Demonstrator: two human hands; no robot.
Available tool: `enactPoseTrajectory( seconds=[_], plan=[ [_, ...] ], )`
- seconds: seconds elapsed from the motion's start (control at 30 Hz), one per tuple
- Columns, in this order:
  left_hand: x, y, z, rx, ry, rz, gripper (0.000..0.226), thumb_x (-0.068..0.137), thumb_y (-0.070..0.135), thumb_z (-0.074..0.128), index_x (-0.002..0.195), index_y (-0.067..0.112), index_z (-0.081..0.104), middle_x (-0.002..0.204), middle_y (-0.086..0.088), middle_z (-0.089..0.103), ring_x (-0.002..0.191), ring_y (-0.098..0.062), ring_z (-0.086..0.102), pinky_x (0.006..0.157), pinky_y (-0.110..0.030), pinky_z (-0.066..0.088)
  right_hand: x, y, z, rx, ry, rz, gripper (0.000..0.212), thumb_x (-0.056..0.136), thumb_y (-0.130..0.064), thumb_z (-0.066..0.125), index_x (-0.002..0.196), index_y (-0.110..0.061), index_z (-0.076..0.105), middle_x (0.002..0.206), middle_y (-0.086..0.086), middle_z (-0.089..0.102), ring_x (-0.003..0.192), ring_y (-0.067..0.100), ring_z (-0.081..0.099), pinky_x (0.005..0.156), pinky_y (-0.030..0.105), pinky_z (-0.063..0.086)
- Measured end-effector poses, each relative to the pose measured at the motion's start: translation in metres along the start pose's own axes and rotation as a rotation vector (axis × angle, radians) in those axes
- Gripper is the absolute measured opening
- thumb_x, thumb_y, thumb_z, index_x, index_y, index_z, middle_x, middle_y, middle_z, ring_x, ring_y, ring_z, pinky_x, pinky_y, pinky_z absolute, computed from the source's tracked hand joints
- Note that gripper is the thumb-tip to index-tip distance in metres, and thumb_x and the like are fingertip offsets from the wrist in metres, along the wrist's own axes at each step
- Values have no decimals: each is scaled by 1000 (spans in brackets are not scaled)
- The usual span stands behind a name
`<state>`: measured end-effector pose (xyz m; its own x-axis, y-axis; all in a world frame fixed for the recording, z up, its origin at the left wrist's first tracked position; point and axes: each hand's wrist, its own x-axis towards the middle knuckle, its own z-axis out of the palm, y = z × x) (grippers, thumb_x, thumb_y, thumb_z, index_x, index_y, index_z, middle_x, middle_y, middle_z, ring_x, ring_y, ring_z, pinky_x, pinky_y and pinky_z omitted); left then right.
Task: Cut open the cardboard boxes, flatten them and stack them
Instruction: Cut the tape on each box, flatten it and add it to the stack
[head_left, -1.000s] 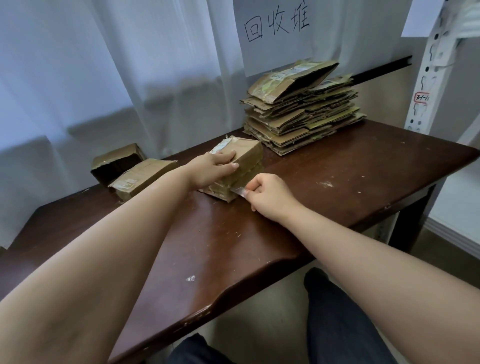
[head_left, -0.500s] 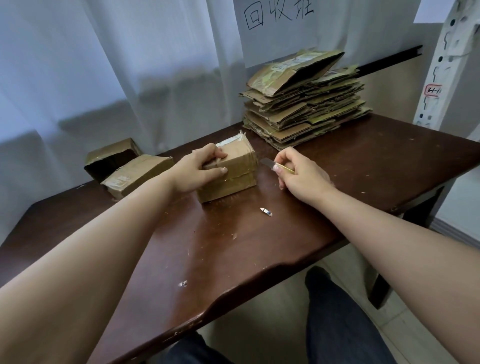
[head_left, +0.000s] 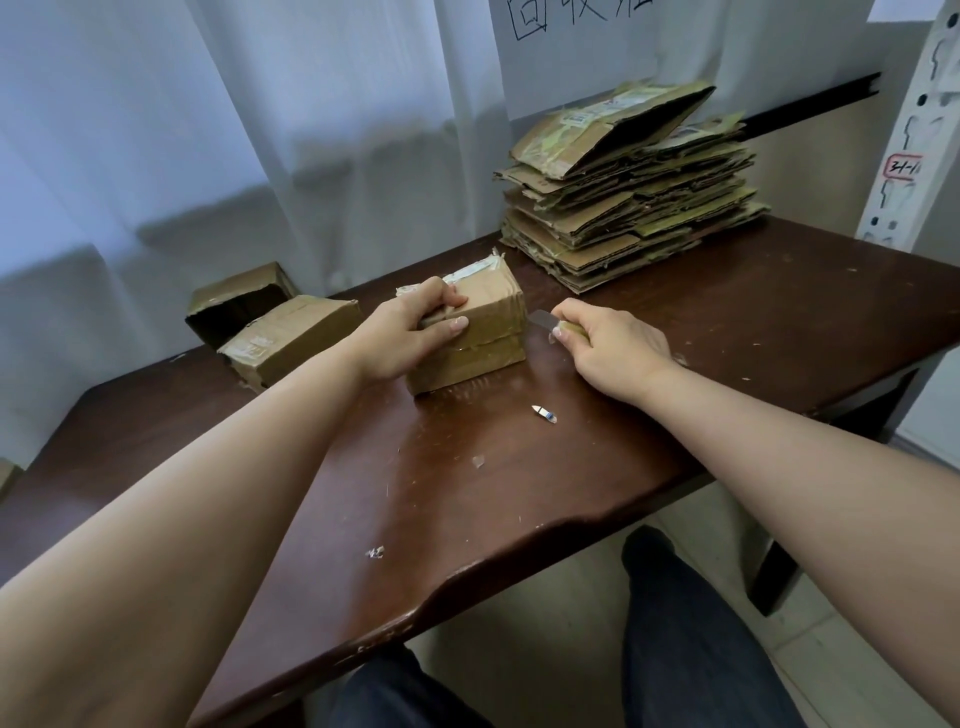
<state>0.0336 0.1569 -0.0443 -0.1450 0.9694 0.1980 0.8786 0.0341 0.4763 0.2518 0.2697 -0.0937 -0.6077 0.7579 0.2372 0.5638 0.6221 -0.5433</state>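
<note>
A small taped cardboard box (head_left: 485, 332) stands in the middle of the dark wooden table (head_left: 519, 493). My left hand (head_left: 410, 332) grips its near left top corner, thumb on the front face. My right hand (head_left: 613, 348) holds a utility knife (head_left: 550, 322), whose grey blade points at the box's right side, right next to it. A tall stack of flattened boxes (head_left: 634, 187) lies at the back right of the table. Two more small boxes wait at the back left: a taped one (head_left: 291, 343) and a dark open one (head_left: 234, 306) behind it.
A snapped-off blade piece (head_left: 544, 413) lies on the table just in front of the box, among scraps of tape and cardboard. White curtains hang behind the table, with a paper sign above the stack. A white metal rack post (head_left: 914, 130) stands at the right.
The box has been turned and drawn closer under my left hand. My right hand moved from its front edge round to its right side with the knife. The blade piece came into sight.
</note>
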Motion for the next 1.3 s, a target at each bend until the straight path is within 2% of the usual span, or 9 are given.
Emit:
enactPoseTrajectory(
  seconds=[0.2,0.33,0.5,0.67,0.93,1.1,1.17,1.23,1.3],
  plan=[
    [2,-3,-1,-40,-11,-8,23,95,24,60,113,10,55,128,7,55,127,-11,47,109,-28,34,-5,0,0,-42,-4,-4,22,101,-37,37,115,-30,52,111,4,65,107,32,57,76,34,35],
    [3,-2,-2,-64,-6,-18,27,88,40,56,108,21,55,128,3,58,125,-12,49,107,-26,35,-5,1,-1,-28,16,45,22,101,-37,36,108,-28,55,110,2,65,104,30,58,75,35,37],
    [7,1,-8,-110,9,-56,12,96,27,57,108,22,59,120,-9,63,103,-12,55,92,-26,43,-1,-3,-1,8,11,62,23,101,-39,36,106,-29,55,107,-1,65,103,28,58,74,33,35],
    [14,2,-11,-75,32,-65,5,97,30,55,100,27,59,98,-3,62,86,-11,53,77,-25,44,8,-7,5,102,5,72,23,100,-40,36,103,-28,55,97,-6,63,97,24,58,75,34,38],
    [22,3,-9,-53,64,-74,15,97,33,55,103,21,61,92,0,61,83,-13,53,82,-34,47,11,-6,7,75,-2,40,21,99,-36,39,100,-25,57,95,-4,63,96,25,57,74,34,38],
    [19,5,-8,-26,45,-78,7,97,33,54,97,29,60,97,-3,64,85,-12,56,84,-35,49,8,-5,2,38,-28,37,20,99,-35,40,101,-27,58,100,-2,64,100,27,57,74,32,36],
    [18,6,-9,-31,89,-94,7,97,32,54,94,28,59,91,-3,64,82,-14,57,84,-37,51,5,-6,1,-33,-60,14,20,98,-37,41,102,-30,59,104,-2,65,103,27,58,76,32,37],
    [17,7,-11,-56,147,-140,13,98,33,53,97,22,59,83,2,63,80,-17,60,82,-40,53,1,-8,3,-106,-70,-6,20,97,-38,41,104,-32,59,106,-2,66,105,27,58,76,32,36],
    [18,13,-8,-39,134,-167,20,98,36,52,105,20,61,89,4,63,86,-17,60,81,-35,52,1,-7,2,-40,-20,56,23,98,-39,40,105,-29,59,106,-1,66,104,28,58,77,33,38]
  ],
)
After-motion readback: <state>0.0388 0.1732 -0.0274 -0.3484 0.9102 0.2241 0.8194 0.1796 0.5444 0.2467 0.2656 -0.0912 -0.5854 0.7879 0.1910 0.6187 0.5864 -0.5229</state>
